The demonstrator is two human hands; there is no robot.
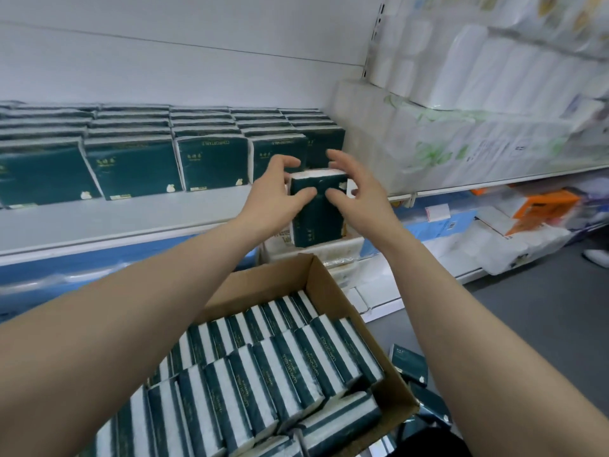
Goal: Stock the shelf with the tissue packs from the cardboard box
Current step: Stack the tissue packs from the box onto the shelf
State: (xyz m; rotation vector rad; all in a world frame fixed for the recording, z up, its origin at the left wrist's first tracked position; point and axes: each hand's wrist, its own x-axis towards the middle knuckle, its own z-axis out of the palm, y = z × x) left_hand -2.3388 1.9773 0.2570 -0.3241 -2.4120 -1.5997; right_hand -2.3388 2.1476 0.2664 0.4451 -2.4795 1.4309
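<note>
Two bare hands hold one dark green tissue pack (316, 219) upright over the front edge of the shelf (131, 222), at the right end of the stocked row. On both the left hand (275, 192) and the right hand (357, 196) the thumb presses the near face and the fingers (288, 161) curl over the white top, clamped on the pack.

Five stacks (211, 166) of matching packs show on the shelf, the leftmost cut by the frame edge. Pack lettering appears to read "COMFORTABLE"; the smaller gold script is illegible.

Near and below, the cardboard box (296, 275) holds packs on edge in at least two rows; an exact count is not possible. At least two loose packs (408, 364) lie on the floor (527, 308) right of the box. White roll bundles (478, 77) fill the right bay.
</note>
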